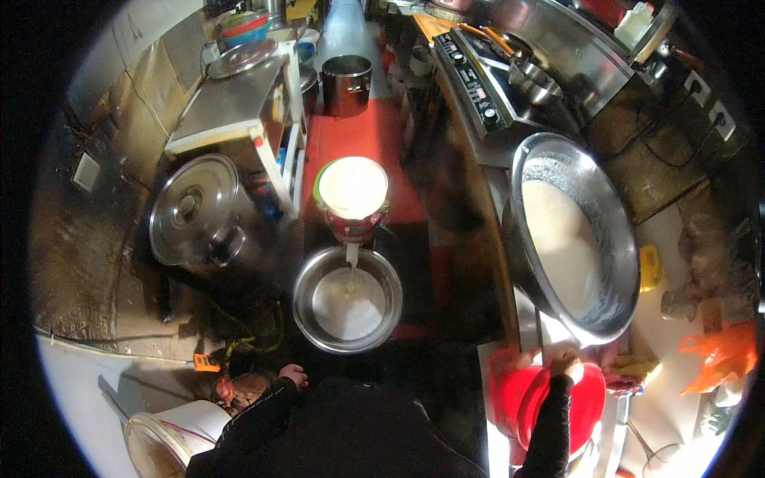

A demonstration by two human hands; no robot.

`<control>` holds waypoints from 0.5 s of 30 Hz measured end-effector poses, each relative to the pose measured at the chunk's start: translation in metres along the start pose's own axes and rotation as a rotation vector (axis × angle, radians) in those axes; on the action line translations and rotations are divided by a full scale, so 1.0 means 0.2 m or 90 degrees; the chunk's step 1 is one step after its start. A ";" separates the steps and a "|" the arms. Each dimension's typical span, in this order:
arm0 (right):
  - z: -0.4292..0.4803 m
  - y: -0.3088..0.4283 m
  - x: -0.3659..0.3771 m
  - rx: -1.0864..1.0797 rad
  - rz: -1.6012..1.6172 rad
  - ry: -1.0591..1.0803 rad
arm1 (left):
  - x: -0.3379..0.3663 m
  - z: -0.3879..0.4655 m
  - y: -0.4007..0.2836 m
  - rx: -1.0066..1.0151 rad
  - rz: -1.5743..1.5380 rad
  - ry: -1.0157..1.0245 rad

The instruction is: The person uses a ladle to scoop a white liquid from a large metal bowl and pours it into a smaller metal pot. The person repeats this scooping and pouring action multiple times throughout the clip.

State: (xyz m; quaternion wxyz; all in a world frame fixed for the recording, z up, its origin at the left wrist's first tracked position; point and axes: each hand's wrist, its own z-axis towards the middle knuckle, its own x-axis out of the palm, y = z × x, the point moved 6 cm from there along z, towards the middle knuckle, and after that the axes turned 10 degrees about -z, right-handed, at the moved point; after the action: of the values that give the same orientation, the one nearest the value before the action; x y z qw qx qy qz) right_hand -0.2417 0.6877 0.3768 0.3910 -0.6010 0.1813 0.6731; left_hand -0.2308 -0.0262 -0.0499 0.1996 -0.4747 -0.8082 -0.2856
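Note:
My left hand is near my body at the lower left, fingers curled, and I cannot tell if anything is in it. My right hand is at the lower right, over a red plastic basin and just below the rim of a large metal basin of pale, creamy liquid; what its fingers hold is unclear. Before me a grinding machine with a brightly lit, pale-filled hopper lets a thin stream fall from its white spout into a round metal bowl.
A lidded steel pot stands at the left, beside a metal-topped cabinet. Another pot stands beyond the machine. An induction cooker is at the upper right. A white bucket is at the lower left.

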 end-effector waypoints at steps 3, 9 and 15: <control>0.01 -0.05 0.08 -0.017 -0.005 -0.003 | -0.13 0.01 0.04 -0.318 -0.199 0.299; 0.04 -0.09 0.18 -0.030 -0.006 -0.026 | -0.72 0.07 -0.12 0.063 -0.013 -0.409; 0.04 -0.06 0.14 -0.032 0.074 -0.038 | -0.65 0.01 -0.11 0.148 -0.056 -0.019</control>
State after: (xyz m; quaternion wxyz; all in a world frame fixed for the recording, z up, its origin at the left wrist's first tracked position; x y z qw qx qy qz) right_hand -0.2366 0.7087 0.3551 0.3413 -0.5787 0.1875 0.7165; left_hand -0.1894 -0.1188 -0.1340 0.2284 -0.4164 -0.8590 -0.1911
